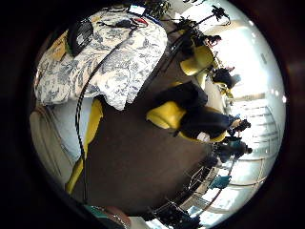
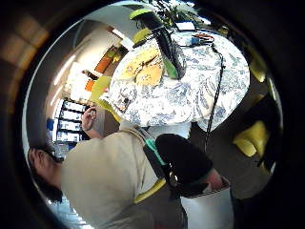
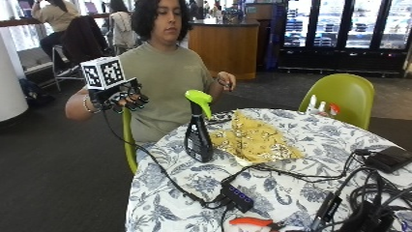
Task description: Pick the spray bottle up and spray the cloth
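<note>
A black spray bottle [image 3: 198, 137] with a green trigger head stands upright on the round table [image 3: 193, 193], near its edge in front of the person. A yellow patterned cloth [image 3: 257, 140] lies crumpled just right of the bottle. My gloved right hand [image 3: 122, 99] is raised in the air left of the bottle, off the table's edge, fingers loosely curled and holding nothing. The thumb side palm view looks down at the bottle [image 2: 169, 47] and the cloth [image 2: 143, 69] from a distance. The person's bare left hand [image 3: 225, 82] is lifted at chest height behind the bottle.
Black cables run across the floral tablecloth to a small black hub [image 3: 238, 197] and an adapter [image 3: 389, 158]. Orange-handled pliers [image 3: 251, 222] lie at the near edge. Small white bottles [image 3: 320, 105] stand at the far side by a green chair [image 3: 341, 94].
</note>
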Action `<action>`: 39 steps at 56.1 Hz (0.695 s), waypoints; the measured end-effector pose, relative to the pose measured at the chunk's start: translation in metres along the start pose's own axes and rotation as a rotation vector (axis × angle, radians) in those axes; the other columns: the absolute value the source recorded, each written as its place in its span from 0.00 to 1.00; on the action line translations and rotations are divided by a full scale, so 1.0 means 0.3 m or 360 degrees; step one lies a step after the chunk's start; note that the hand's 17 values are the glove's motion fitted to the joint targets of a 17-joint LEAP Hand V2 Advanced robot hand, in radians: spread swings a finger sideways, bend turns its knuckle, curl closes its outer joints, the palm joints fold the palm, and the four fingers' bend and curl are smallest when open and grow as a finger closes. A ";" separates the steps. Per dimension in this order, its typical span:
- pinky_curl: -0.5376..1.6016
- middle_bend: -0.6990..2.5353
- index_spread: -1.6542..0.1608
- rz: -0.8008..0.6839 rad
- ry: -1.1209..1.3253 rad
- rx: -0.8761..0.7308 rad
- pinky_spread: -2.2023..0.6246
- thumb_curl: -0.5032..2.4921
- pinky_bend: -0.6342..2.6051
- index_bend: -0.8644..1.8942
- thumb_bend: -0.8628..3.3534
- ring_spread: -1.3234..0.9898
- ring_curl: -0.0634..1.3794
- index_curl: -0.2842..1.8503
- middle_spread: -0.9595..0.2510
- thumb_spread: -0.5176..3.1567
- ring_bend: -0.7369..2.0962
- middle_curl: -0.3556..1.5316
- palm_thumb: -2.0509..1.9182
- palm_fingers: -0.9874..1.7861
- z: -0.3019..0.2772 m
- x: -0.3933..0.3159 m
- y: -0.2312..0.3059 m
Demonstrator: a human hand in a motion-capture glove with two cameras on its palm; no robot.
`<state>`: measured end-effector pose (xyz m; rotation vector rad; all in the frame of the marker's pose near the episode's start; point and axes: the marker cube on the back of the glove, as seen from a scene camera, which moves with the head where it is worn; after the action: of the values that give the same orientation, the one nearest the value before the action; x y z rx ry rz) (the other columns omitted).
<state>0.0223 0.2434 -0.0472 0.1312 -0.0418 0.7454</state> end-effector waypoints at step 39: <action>0.40 0.28 0.74 0.0309 -0.1636 0.0409 0.85 0.28 0.29 0.36 0.20 0.55 0.24 0.24 0.80 0.42 0.39 0.36 0.68 0.45 0.248 -0.224 -0.514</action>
<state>0.0783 0.0762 0.0047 0.7547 -0.9488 0.8085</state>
